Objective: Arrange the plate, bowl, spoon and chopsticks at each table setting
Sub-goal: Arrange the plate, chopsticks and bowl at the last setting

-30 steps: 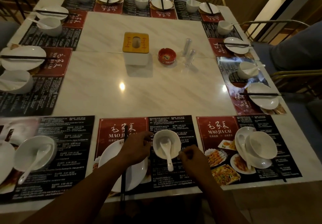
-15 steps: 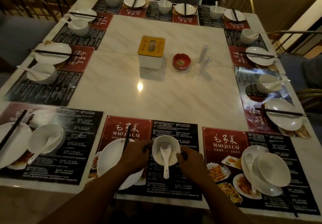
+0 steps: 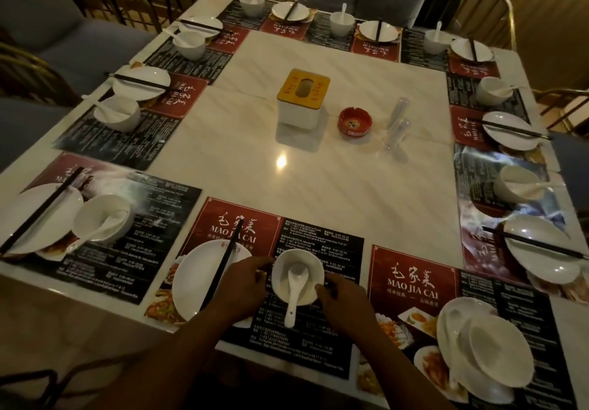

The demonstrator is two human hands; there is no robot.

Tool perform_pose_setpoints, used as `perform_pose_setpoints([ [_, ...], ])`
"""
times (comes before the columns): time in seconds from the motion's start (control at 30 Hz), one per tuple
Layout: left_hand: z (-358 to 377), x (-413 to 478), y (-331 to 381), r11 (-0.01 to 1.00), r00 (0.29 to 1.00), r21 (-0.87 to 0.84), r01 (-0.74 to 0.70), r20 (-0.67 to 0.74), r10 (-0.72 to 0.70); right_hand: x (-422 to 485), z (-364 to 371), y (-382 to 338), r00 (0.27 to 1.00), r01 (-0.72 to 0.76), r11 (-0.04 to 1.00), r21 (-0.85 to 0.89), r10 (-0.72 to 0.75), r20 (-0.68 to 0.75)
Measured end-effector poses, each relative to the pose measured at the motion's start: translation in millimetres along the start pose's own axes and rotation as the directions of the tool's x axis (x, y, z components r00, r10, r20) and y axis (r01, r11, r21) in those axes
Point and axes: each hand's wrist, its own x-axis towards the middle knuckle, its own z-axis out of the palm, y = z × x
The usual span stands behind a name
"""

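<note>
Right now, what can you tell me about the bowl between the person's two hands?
The bowl is small, round, white and glossy, like porcelain. It stands upright and holds nothing but a white spoon, whose scoop lies inside while its handle leans out over the near rim. The bowl sits on the dark half of a placemat, just right of a plate. The left hand holds its left side and the right hand its right side.
</note>
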Motion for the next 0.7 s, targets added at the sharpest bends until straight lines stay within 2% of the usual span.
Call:
perform_pose_setpoints([
  [0.13, -4.2, -4.9, 9.9, 1.000, 0.995, -0.021, 0.022, -0.094, -0.023, -10.0, -20.2, 15.7, 1.000, 0.002, 1.000, -0.031, -0.001, 0.026],
  [0.27, -11.3, 0.2, 29.9, 0.977, 0.968, 0.145, -0.157, -0.172, 0.182, -32.5, -52.4, 40.1, 1.000, -0.014, 0.998, -0.063, 0.015, 0.013],
  [0.37, -0.8, 12.0, 49.3, 0.932, 0.937, 0.231, -0.280, -0.147, 0.318, -60.8, -80.1, 60.1, 0.994, -0.052, 0.995, -0.083, 0.043, -0.105],
  [0.53, 48.2, 12.7, 92.7, 0.849, 0.860, 0.202, -0.488, -0.058, 0.508, -111.6, -115.3, 98.0, 0.947, -0.188, 0.973, -0.132, 0.145, -0.285],
  [0.7, 99.1, 0.3, 118.2, 0.826, 0.836, 0.133, -0.548, 0.093, 0.540, -153.6, -137.0, 131.5, 0.904, -0.289, 0.955, -0.073, 0.247, -0.348],
])
